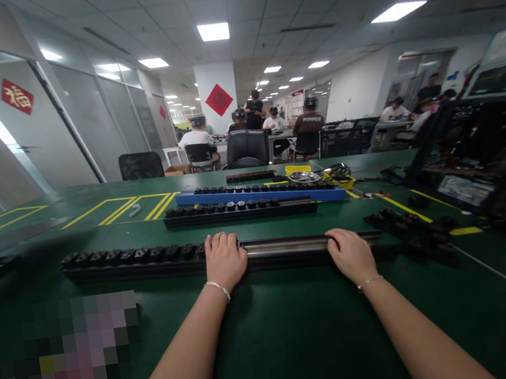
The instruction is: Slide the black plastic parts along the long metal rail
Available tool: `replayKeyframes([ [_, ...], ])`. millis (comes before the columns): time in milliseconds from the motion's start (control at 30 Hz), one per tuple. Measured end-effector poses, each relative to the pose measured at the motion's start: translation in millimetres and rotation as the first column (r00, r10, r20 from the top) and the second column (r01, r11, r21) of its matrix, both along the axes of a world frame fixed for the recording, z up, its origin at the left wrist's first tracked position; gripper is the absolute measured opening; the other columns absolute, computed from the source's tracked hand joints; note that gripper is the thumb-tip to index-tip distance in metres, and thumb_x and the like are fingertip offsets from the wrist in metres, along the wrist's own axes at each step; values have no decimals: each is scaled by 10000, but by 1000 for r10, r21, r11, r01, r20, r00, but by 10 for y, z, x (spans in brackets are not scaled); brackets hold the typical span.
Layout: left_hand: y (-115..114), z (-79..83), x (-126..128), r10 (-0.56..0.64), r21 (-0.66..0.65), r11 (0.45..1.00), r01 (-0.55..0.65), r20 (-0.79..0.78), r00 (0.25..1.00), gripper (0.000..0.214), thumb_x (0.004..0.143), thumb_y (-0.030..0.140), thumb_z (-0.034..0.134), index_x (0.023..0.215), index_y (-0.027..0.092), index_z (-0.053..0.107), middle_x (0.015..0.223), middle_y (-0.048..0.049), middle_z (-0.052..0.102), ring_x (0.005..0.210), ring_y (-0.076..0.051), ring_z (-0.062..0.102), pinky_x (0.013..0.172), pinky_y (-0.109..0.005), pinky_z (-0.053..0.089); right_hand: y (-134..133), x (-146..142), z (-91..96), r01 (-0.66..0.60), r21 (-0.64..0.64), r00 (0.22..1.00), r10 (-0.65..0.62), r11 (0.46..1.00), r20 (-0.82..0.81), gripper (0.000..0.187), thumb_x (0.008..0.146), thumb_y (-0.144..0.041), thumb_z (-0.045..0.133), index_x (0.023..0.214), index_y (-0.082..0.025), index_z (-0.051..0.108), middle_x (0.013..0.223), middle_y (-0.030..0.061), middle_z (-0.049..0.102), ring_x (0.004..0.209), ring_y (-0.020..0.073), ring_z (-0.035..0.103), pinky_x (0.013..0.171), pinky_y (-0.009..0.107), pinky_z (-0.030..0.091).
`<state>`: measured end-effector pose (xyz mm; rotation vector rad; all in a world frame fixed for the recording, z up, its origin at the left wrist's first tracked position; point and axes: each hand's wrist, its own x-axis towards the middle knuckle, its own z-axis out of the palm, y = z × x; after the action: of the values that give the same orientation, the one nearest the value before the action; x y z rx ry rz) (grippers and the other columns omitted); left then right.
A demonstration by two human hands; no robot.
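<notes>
A long black rail (pixel 284 249) lies across the green table in front of me, with a bare metallic strip showing along its right part. A row of small black block-shaped parts (pixel 140 255) sits in its left part. My left hand (pixel 225 259) is closed over the rail at the right end of that row. Its fingers curl over the far side and hide what lies under them. My right hand (pixel 350 254) grips the rail near its right end, its fingers bent over the top. Each wrist wears a thin bracelet.
Behind lie another loaded black rail (pixel 242 214), a blue rail (pixel 258 195) and a round metal dish (pixel 304 176). Loose black parts (pixel 414 229) lie at right, beside an open dark machine (pixel 455 155). A black chair (pixel 247 147) stands beyond the table; people sit farther back.
</notes>
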<state>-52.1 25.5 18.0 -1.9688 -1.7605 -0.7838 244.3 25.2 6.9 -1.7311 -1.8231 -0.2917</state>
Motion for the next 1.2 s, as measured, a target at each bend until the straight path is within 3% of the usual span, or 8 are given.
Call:
replayKeyframes([
  [567,-76,12,89,-117,22,993,117,30,993,333,833,332,489,1108,172,588,1014,-101,668,1060,-272,536,937,-426,341,-1,9,39,21,-45,1000,-22,999,-9,312,841,-256,380,990,-196,647,1092,62,657,1033,219,552,858,373,403],
  [867,-96,0,145,-58,-23,998,59,65,996,324,842,374,496,1075,180,610,994,-96,688,1032,-260,558,869,-408,378,-6,3,40,25,-48,1000,-26,999,-16,315,843,-258,375,988,-194,647,1101,59,653,1042,216,547,846,362,398],
  [1200,-97,2,174,-84,-108,990,92,77,993,322,882,391,465,1098,181,577,986,-78,693,930,-226,619,822,-364,416,1,8,24,20,-18,1000,-20,1000,-15,298,829,-243,392,976,-200,648,1078,60,657,1017,214,551,834,359,400],
])
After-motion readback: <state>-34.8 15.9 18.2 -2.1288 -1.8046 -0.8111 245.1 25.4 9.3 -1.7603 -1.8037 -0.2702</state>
